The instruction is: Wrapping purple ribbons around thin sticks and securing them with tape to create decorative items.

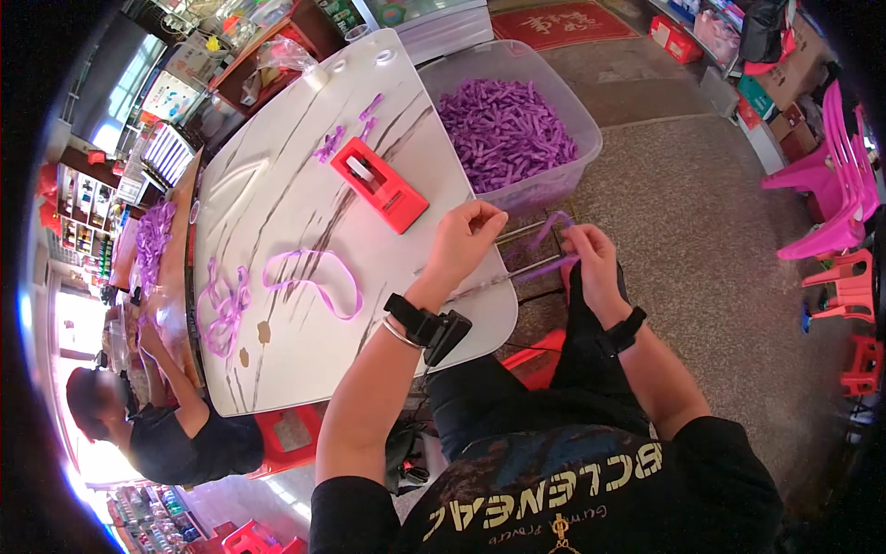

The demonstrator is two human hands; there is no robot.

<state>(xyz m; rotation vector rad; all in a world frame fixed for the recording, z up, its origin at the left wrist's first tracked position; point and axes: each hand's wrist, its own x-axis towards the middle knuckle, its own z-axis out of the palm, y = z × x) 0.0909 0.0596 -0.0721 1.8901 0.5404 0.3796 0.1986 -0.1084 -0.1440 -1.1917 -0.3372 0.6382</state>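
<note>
Thin metal rods point(524, 273) stick out past the table's right edge, between my two hands. My right hand point(591, 261) is beyond the edge, its fingers pinched on a purple ribbon point(552, 268) that runs along the rods. Part of the ribbon loops up beside the rods. My left hand point(468, 238) hovers by the table edge, left of the rods, its fingers curled and thumb meeting the forefinger. Whatever it may hold is hidden. A red tape dispenser point(380, 187) sits on the white table point(406, 268), farther left of my left hand.
A clear plastic bin point(591, 138) full of small purple ribbon pieces point(503, 134) stands past the table's right edge. Loose ribbon loops point(314, 254) and a tangled ribbon point(221, 309) lie on the tabletop. Another person point(175, 425) works at the left table. Pink chairs point(835, 175) stand at right.
</note>
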